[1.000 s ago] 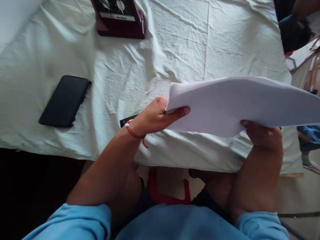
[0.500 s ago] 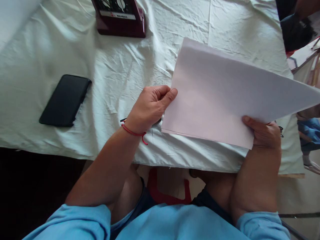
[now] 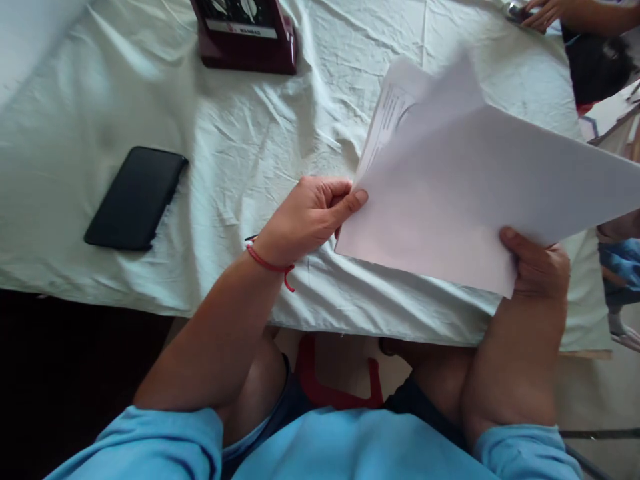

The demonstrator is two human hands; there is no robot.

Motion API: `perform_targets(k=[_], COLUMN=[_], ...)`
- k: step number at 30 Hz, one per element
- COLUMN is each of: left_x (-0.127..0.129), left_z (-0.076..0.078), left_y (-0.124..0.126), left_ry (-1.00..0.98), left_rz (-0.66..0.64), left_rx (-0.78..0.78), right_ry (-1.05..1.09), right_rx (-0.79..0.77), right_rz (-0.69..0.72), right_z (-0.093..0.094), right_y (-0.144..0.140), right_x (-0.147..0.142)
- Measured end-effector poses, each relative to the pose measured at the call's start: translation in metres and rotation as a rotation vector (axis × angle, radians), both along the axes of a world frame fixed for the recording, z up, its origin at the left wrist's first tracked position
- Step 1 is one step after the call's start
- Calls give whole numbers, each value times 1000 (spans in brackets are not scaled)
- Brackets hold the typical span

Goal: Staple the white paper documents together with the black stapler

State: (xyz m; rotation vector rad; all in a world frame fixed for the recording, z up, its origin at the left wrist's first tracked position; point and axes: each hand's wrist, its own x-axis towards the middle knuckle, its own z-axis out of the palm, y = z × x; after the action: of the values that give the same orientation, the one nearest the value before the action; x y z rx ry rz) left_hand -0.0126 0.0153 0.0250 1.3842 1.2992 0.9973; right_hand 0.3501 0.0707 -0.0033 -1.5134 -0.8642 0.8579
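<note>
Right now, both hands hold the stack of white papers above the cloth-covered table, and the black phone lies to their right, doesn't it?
Not quite: the head view shows the black phone to the left of the left hand, right hand and stack of white papers, on the cloth-covered table.

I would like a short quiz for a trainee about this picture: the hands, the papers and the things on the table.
1. True or false: both hands grip the sheaf of papers.
2. Which thing lies on the white cloth to the left of the left hand? A) a cup B) a black phone C) scissors
3. Fill in: the left wrist bears a red ____.

Key
1. True: the left hand pinches the near left corner, and the right hand grips the lower right edge.
2. B.
3. Thread bracelet.
</note>
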Motion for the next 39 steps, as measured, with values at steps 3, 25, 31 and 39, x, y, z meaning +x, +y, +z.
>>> perform_targets(k=[3, 25, 31, 39], left_x=[-1, -19, -23, -26], left_z=[0, -21, -23, -28], left_y=[0, 14, 14, 16], left_ry=[45, 758, 792, 811], left_rz=[-25, 58, 69, 47], left_rx=[6, -103, -108, -89], right_ry=[-4, -22, -30, -27], right_rx=[-1, -238, -269, -298], right_rz=[-3, 317, 345, 365], right_z=[-1, -4, -5, -7], right_y=[1, 1, 1, 2], right_x=[1, -21, -25, -26])
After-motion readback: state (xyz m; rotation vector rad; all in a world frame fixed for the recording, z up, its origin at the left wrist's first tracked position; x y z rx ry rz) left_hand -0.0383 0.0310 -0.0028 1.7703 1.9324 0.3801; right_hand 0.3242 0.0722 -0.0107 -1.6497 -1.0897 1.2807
